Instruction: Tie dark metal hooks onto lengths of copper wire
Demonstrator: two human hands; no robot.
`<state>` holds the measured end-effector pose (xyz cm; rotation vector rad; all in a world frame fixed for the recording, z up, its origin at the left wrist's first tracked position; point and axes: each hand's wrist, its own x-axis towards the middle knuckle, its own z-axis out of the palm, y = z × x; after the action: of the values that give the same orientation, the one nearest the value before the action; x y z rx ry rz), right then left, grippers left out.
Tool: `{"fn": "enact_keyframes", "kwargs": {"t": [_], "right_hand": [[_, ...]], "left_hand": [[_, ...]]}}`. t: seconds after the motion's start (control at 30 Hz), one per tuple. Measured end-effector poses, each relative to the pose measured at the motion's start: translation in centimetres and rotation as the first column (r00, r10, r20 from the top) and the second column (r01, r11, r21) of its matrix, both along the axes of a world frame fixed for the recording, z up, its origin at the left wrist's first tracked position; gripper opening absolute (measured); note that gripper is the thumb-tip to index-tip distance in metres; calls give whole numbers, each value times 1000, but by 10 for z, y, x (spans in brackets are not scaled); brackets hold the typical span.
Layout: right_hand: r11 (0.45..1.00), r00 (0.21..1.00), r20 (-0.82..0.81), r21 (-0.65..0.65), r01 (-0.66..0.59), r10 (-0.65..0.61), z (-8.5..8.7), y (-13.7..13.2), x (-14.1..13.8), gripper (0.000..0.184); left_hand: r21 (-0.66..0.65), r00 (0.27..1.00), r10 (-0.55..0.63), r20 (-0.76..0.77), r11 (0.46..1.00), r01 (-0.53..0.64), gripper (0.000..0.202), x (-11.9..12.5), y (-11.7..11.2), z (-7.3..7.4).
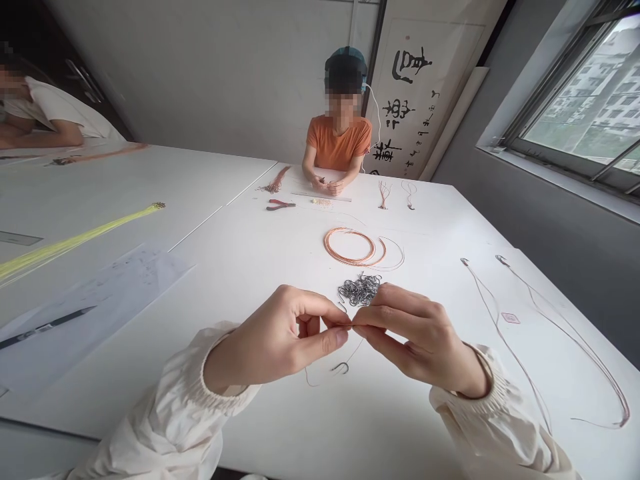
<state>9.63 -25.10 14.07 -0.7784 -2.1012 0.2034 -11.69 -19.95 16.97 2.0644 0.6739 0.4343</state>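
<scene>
Although the meeting fingertips [341, 338] hide part of it, I make out a thin line [352, 326] pinched by the left hand [283, 333] and the right hand [425, 337], above the table [310, 433] toward its near edge. Below them shows a dark hook [342, 368]; whether it hangs or lies, I can't tell. The right hand partly covers the hook pile [358, 291]. By the right edge, two hooked lines [501, 261] run faint.
</scene>
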Motion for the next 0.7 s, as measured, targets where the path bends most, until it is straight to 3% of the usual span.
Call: {"fn": "enact_keyframes", "kwargs": {"t": [0.27,0.7], "right_hand": [[1000,1000,7,-1,-10,10,0,1,1,15],[1000,989,-151,-14,-1,-1,-5,3,-3,15]], "left_hand": [[81,997,-45,56,996,40,14,0,2,2],[112,990,59,128,991,-73,20,0,-1,1]]}}
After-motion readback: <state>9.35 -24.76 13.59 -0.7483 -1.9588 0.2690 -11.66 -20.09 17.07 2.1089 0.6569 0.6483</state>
